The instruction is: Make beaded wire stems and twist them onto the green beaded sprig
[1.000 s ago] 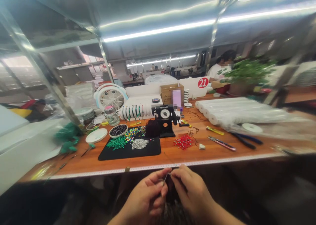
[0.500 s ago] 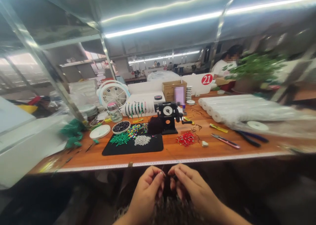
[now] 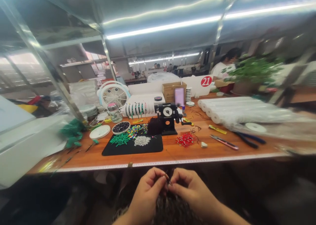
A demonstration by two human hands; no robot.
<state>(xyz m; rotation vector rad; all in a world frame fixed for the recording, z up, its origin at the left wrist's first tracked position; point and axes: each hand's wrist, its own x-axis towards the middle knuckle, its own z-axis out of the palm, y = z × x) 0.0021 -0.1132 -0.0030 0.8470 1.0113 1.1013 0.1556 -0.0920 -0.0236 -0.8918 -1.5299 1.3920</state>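
Just off the table's front edge, my left hand (image 3: 149, 191) and my right hand (image 3: 189, 186) meet with fingertips almost touching. Between them runs a thin dark strand (image 3: 169, 179), perhaps cord or wire; it is too fine to make out exactly. Thumb and forefinger of my left hand pinch it. My right hand is closed in a pinch on its other side. Beyond the hands, a black mat (image 3: 128, 150) holds green sticks (image 3: 120, 139), silver beads (image 3: 142, 140) and mixed coloured beads (image 3: 134, 131). A pile of small red pieces (image 3: 184, 139) lies on the wood.
A black hand-cranked machine (image 3: 169, 118) stands mid-table beside a row of white spools (image 3: 139, 109). A box cutter (image 3: 224, 142), pliers (image 3: 249, 140) and plastic-wrapped white rolls (image 3: 237, 108) lie to the right. A fan (image 3: 115, 96) is behind; a person (image 3: 225, 65) sits beyond.
My right hand has closed in toward the left, its thumb and forefinger now pinching at the strand. More of the dark strand shows between the fingertips.
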